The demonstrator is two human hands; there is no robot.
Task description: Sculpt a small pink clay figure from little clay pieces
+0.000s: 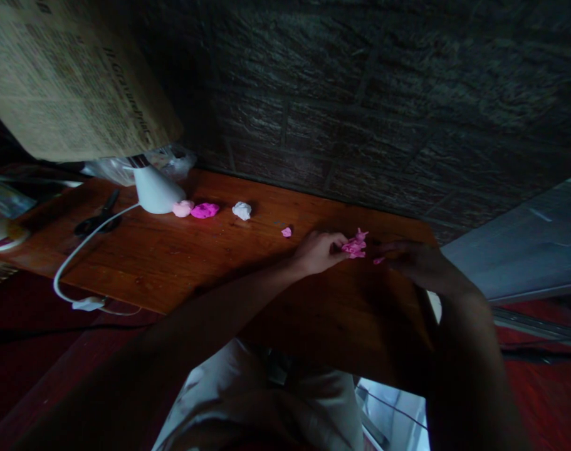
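My left hand [317, 250] rests on the wooden table [182, 257] with its fingers pinched on a pink clay flower [355, 245]. My right hand [414, 258] comes in from the right, fingers closed near a tiny pink bit [378, 260] beside the flower; what it holds is too dark to make out. A small pink clay piece [286, 232] lies just left of my left hand. Farther left lie a white clay lump [241, 210], a bright pink lump [205, 210] and a pale pink lump [183, 208].
A white lamp base [156, 189] with a newspaper-print shade [73, 81] stands at the back left, its white cord [73, 263] looping to the front edge. Black scissors [99, 216] lie left of it. A dark stone wall [360, 106] backs the table.
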